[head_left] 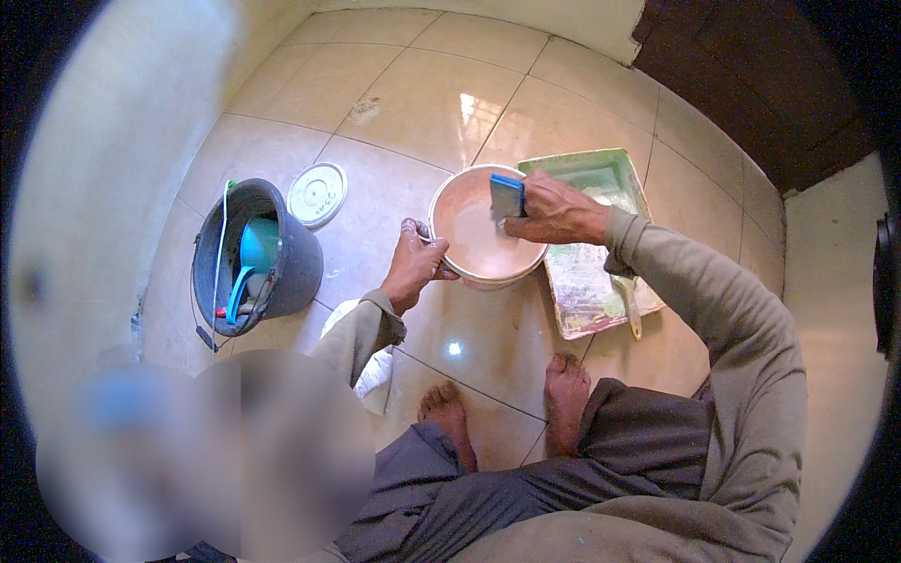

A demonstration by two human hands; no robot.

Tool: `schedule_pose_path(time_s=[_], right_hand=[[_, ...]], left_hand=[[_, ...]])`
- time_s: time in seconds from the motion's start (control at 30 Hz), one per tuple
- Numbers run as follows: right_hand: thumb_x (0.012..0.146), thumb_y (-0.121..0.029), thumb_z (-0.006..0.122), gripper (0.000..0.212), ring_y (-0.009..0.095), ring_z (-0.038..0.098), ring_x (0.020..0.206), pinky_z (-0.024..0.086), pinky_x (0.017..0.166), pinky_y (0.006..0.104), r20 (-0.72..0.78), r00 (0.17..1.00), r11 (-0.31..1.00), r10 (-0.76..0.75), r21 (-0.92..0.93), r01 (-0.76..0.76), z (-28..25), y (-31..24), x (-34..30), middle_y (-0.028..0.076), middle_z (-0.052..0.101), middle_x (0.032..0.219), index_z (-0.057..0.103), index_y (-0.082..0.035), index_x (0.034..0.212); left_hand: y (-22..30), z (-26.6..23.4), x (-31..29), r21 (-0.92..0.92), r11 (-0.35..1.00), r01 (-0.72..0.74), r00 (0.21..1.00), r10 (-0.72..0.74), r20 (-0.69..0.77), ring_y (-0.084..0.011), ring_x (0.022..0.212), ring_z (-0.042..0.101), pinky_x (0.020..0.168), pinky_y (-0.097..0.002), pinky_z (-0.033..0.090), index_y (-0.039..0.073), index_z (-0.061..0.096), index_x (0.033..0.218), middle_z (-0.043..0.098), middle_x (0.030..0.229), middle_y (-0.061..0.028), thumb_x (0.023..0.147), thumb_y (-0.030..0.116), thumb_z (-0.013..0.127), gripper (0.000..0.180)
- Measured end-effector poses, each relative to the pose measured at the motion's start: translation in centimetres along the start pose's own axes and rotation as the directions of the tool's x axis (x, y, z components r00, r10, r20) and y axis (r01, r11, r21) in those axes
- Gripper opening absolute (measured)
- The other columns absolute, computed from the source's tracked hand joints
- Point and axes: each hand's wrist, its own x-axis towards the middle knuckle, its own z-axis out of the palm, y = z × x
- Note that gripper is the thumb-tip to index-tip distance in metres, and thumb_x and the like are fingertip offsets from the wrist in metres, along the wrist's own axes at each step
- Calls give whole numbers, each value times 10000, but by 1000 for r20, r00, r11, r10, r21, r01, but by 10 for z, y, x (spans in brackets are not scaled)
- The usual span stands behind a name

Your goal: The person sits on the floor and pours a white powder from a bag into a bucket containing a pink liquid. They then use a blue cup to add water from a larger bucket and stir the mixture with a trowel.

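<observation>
Before me on the floor stands a round white bucket [488,274], coated inside with pale, pinkish-beige paint or paste. My left hand [413,263] grips the bucket's near-left rim, with whitish smears on its fingers. Over the right part of the opening, my right hand [558,211] is closed around a flat blue scraper-like tool [508,193]. The tool's lower part reaches into the bucket; its exact shape is partly hidden by my fingers. Just right of the bucket is a paint-stained tray [587,319], with a wooden-handled paintbrush [629,310] lying across its edge.
A dark bucket [305,263] at left holds a blue dipper [260,246] and other items. Beside it lies a round white lid [317,194]. White cloth or plastic [375,373] sits under my left forearm. Walls border the tiled floor [413,103]; my bare feet are close by.
</observation>
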Motion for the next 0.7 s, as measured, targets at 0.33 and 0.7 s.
schedule_pose_path(time_s=[0.33,0.7], right_hand=[[788,-234,650,272,326,610,737,487,696,394,-109,988,994,-108,-29,105,4,37,24,154,630,779,625,-30,966],[747,-231,651,255,366,553,743,433,662,451,-73,997,1000,15,20,-14,7,25,29,210,540,717,517,-15,766]], left_hand=[[-3,-11,3,12,998,58,996,-59,68,-239,705,636,609,-364,608,-8,289,1069,510,907,-161,862,84,543,340],[-2,-20,7,-22,994,107,981,-102,163,-220,736,611,622,-376,613,-29,287,1103,500,867,-143,862,92,548,375]])
